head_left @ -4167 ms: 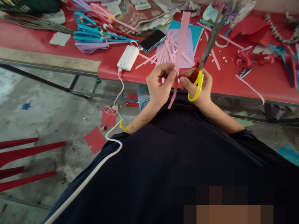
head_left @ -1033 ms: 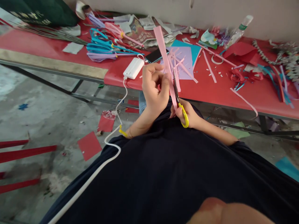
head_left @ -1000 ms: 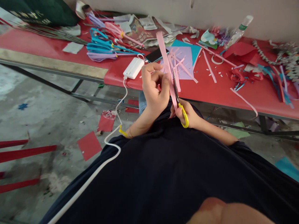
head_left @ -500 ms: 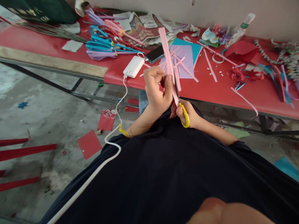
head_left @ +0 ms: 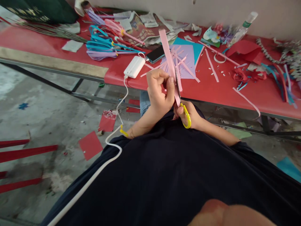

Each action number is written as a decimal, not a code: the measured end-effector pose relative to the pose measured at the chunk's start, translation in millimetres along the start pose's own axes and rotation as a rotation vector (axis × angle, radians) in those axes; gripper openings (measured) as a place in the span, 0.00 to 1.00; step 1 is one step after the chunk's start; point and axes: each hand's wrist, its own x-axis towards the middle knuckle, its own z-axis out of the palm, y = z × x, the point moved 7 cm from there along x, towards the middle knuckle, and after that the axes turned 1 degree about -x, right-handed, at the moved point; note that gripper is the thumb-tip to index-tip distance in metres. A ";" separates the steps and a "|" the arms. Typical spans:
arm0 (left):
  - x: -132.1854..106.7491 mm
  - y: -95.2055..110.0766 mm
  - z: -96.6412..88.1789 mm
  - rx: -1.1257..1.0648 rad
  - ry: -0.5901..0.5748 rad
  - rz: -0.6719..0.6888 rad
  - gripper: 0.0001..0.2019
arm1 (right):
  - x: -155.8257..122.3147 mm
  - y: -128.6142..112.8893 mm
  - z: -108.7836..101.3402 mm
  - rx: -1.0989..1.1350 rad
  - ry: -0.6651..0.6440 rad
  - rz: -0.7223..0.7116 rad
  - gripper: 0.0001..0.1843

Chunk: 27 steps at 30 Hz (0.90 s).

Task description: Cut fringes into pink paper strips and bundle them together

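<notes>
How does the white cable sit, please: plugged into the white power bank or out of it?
Plugged in: the white cable's plug meets the near end of the white power bank, with no gap visible.

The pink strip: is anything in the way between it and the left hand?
Nothing visible: the left hand pinches the pink strip directly. The scissors, in the right hand, lie close along the strip's right side in the picture, not between strip and left hand.
</notes>
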 end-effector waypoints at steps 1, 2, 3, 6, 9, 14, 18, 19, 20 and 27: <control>-0.2 0.3 -0.3 0.010 0.002 0.002 0.12 | -0.1 -0.1 -0.1 0.001 0.000 -0.002 0.35; -0.5 0.0 -0.4 0.016 0.002 -0.003 0.12 | -0.2 -0.2 -0.3 0.000 0.000 -0.001 0.35; -0.7 -0.7 -0.4 0.019 0.000 -0.014 0.13 | -0.3 -0.4 -0.4 0.000 0.000 0.000 0.35; -0.8 -3.8 0.3 0.019 -0.003 -0.041 0.16 | -0.3 -1.2 -0.5 -0.006 -0.003 0.004 0.35; -0.1 -3.6 0.6 0.026 0.014 0.013 0.15 | 0.1 -3.5 -0.6 -0.020 -0.006 -0.005 0.35; -1.1 -7.8 -0.5 0.036 0.018 0.009 0.17 | 1.5 -10.8 -0.8 -0.026 0.000 -0.011 0.36; -1.4 -13.1 -2.0 0.068 0.006 -0.093 0.18 | 2.6 -19.9 -1.2 -0.069 0.009 -0.042 0.37; -0.4 -11.4 -2.4 0.060 0.015 -0.066 0.17 | 2.8 -21.3 -1.5 -0.078 0.012 -0.042 0.37; 0.8 -9.2 -2.4 0.044 0.023 -0.022 0.15 | 3.0 -22.4 -1.8 -0.087 0.015 -0.038 0.38; 4.6 -15.9 0.1 -0.070 0.017 0.114 0.15 | 5.2 -25.5 -4.3 -0.114 0.034 -0.026 0.39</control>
